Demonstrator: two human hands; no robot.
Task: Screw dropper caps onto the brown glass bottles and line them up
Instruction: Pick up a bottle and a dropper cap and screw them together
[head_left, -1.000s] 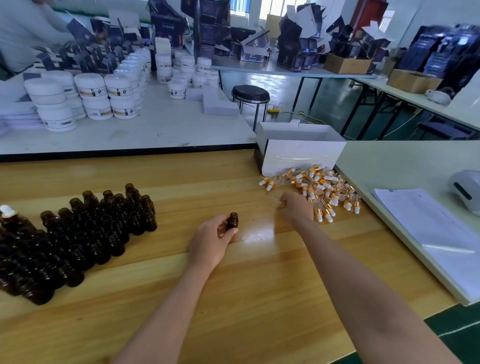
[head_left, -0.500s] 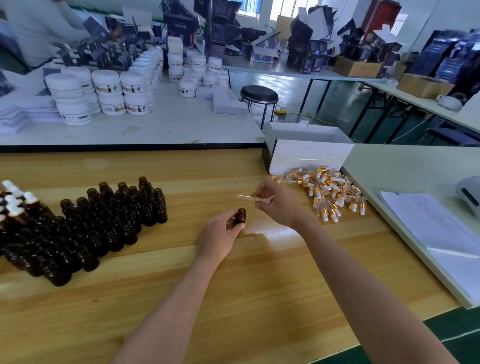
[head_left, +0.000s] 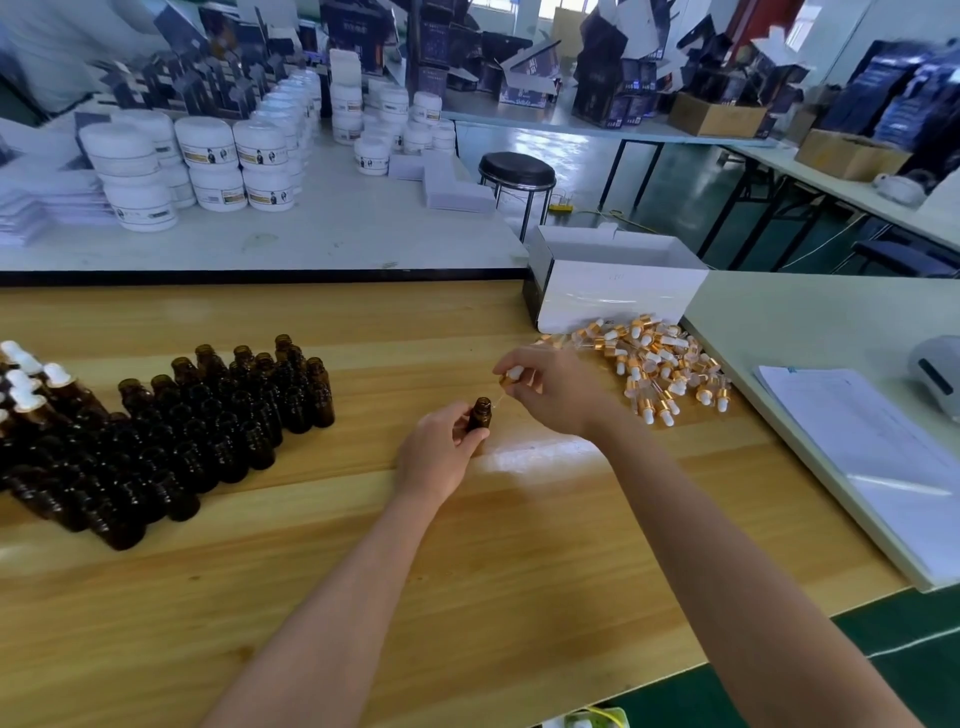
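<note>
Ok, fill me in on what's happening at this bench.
A person is capping small bottles by hand. The left hand holds one open brown bottle upright on the wooden table. The right hand holds a dropper cap tilted, its glass tube aimed at the bottle's mouth; it is not yet screwed on. Uncapped bottles stand grouped to the left, a few capped ones at the far left. Loose caps lie heaped to the right.

Left hand (head_left: 441, 457) low, fingers curled in grip; right hand (head_left: 556, 389) raised beside it, fingers pinched.
</note>
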